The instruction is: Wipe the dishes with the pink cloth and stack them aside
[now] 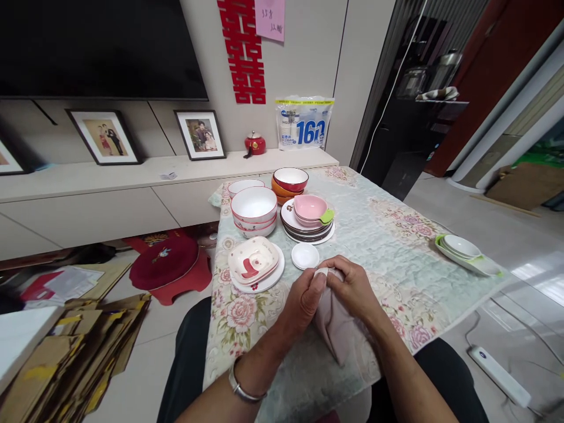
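Observation:
Both hands meet over the near part of the table, closed on a pinkish-grey cloth [335,326] that hangs down between them. My left hand [304,296], with a silver bracelet at the wrist, pinches its upper edge; something pale shows at the fingertips, too covered to make out. My right hand [352,285] grips the cloth from the other side. Just beyond the fingers are small white dishes [305,256]. Patterned square dishes [253,259] rest on a white plate [278,271] to the left. Behind stand white bowls [254,205] and stacked plates [288,218] under pink bowls [311,207].
Red and orange bowls [291,178] stand at the table's back. A green-edged dish [467,255] with white bowls lies near the right edge of the flowered tablecloth [352,200]. A red stool [171,267] and flattened cardboard [57,358] are at the left.

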The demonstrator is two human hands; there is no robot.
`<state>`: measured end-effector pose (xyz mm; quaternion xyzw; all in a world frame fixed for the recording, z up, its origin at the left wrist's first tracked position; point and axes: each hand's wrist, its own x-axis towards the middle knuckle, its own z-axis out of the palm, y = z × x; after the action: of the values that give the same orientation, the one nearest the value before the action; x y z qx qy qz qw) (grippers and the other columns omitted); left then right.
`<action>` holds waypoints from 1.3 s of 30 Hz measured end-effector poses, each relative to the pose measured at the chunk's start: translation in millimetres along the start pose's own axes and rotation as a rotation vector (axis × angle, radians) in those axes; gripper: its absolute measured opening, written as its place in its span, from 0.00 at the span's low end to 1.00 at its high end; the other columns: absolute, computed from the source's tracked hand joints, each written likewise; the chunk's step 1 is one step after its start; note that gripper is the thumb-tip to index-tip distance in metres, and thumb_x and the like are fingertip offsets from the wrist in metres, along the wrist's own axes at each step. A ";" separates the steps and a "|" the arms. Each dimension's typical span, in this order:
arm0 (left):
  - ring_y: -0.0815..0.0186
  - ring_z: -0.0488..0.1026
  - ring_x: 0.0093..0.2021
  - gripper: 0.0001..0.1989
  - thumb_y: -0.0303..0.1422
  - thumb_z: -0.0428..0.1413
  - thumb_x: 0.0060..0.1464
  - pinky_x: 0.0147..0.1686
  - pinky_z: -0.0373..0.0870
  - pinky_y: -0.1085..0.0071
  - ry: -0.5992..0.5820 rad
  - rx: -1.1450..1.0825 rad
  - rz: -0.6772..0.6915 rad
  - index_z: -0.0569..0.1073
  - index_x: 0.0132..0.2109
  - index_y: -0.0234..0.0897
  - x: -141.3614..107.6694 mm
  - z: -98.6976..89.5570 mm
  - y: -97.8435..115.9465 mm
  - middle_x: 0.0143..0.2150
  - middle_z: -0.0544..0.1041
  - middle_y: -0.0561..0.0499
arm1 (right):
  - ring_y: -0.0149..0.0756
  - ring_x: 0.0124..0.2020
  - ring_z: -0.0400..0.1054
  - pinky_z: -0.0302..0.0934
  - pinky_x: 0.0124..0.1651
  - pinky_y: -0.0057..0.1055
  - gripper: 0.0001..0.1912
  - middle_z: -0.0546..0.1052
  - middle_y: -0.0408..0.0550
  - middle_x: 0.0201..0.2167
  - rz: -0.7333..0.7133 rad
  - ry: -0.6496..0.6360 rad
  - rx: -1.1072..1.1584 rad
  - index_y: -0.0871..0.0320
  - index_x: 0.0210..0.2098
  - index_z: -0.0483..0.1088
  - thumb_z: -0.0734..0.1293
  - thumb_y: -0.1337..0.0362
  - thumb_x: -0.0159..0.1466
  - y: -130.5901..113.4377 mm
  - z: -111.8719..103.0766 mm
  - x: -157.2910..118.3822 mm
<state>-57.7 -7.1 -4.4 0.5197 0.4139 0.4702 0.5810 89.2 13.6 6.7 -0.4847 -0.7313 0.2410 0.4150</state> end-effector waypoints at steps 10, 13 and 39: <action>0.63 0.69 0.35 0.25 0.53 0.51 0.58 0.37 0.68 0.66 -0.120 -0.359 -0.146 0.75 0.39 0.33 -0.4 5.7 5.0 0.34 0.76 0.47 | 0.37 0.38 0.73 0.63 0.44 0.33 0.11 0.79 0.46 0.36 0.011 -0.045 0.032 0.55 0.37 0.76 0.62 0.70 0.61 4.6 -12.5 1.8; 0.66 0.70 0.32 0.22 0.48 0.62 0.50 0.31 0.68 0.70 -0.102 -0.564 -0.287 0.75 0.41 0.32 2.2 5.5 -1.3 0.33 0.75 0.49 | 0.36 0.37 0.72 0.64 0.42 0.32 0.12 0.79 0.45 0.35 0.008 -0.054 0.082 0.55 0.35 0.77 0.61 0.70 0.61 5.5 -13.7 2.6; 0.73 0.63 0.23 0.13 0.31 0.64 0.40 0.25 0.59 0.76 0.111 -0.260 -0.096 0.66 0.30 0.37 4.5 5.2 1.2 0.22 0.69 0.59 | 0.39 0.44 0.73 0.66 0.47 0.35 0.12 0.78 0.50 0.41 -0.066 0.086 0.023 0.53 0.43 0.79 0.65 0.65 0.65 -6.5 -0.7 -2.2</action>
<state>-51.8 -3.8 -2.6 0.3929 0.4051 0.5195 0.6416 86.9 8.9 11.3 -0.4653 -0.7256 0.2144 0.4595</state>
